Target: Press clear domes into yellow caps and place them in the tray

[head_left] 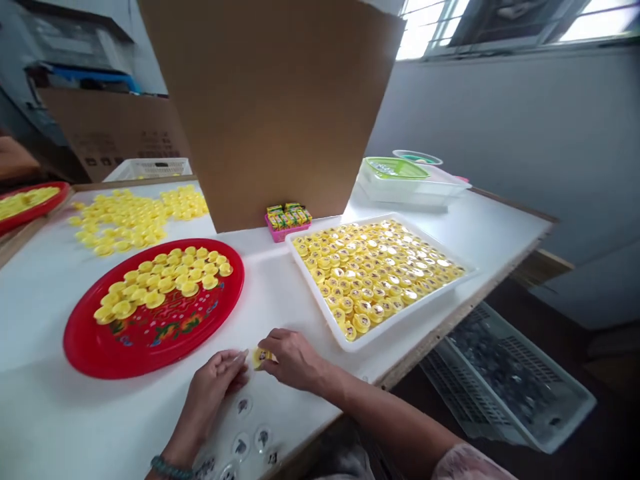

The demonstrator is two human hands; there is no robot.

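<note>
My right hand (291,357) pinches a small yellow round cap (260,357) with a printed picture on its face, just above the white table. Beside it, my left hand (219,379) is closed, its thumb and fingers drawn together close to the cap; what they hold, if anything, is too small to make out. Below the hands lie several clear round discs (241,445) with small dark pictures. To the left, a red oval tray (150,357) carries plain yellow caps (170,270) along its far side. A white tray (345,341) at right is filled with yellow picture caps (367,293).
A pink basket (287,233) of small yellow-green packets stands before a tall cardboard sheet (280,113). Loose yellow pieces (125,217) lie at back left. A clear plastic bin (405,187) stands at back right. Beyond the table edge are plastic crates (520,380).
</note>
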